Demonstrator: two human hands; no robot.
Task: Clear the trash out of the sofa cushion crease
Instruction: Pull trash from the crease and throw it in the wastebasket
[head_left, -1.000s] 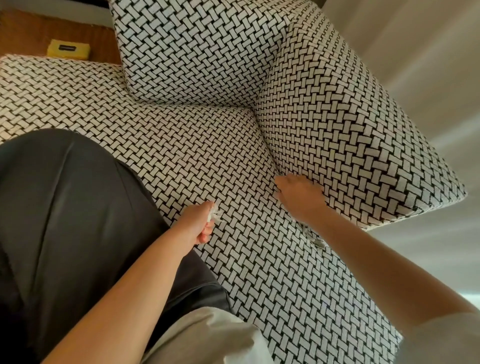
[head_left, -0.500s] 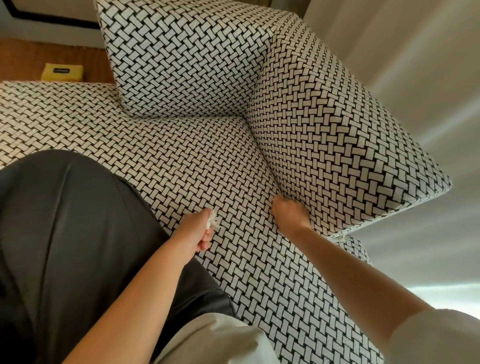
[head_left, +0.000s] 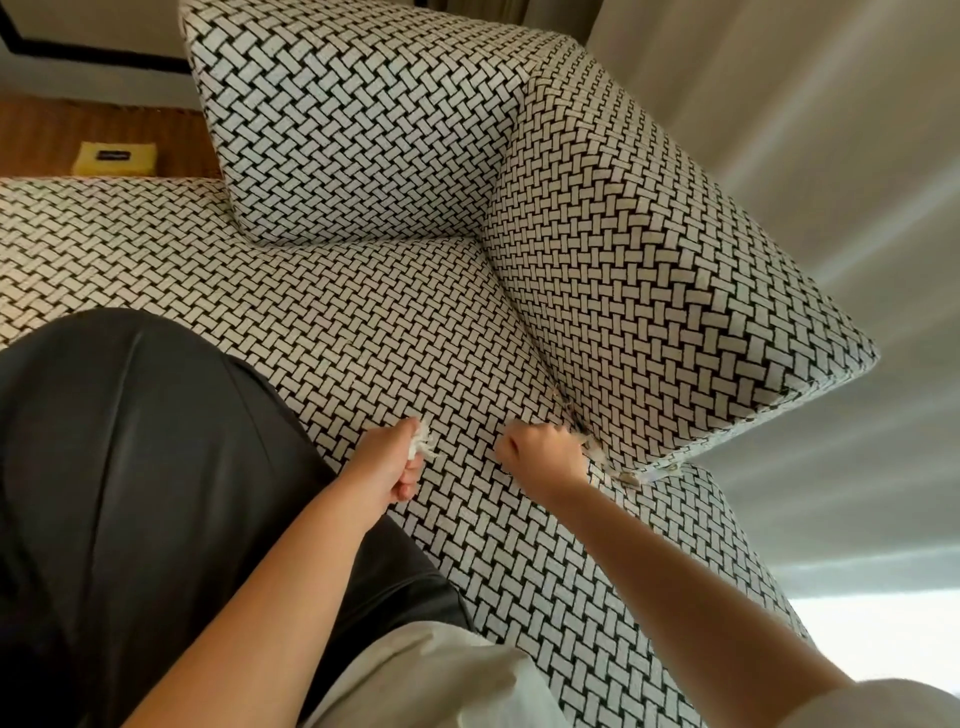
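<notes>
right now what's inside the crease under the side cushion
A pale scrap pokes out of the crease, pinched by the right hand. Deeper in, the side cushion covers whatever remains.

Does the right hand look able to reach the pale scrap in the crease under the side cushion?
Probably yes. The right hand lies curled just beside the scrap, which pokes out of the crease uncovered. Whether the hand holds something, I cannot tell.

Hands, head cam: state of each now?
Left hand: closed, grip on white paper scraps.
Right hand: closed at the crease, apparently pinching a pale scrap.
</notes>
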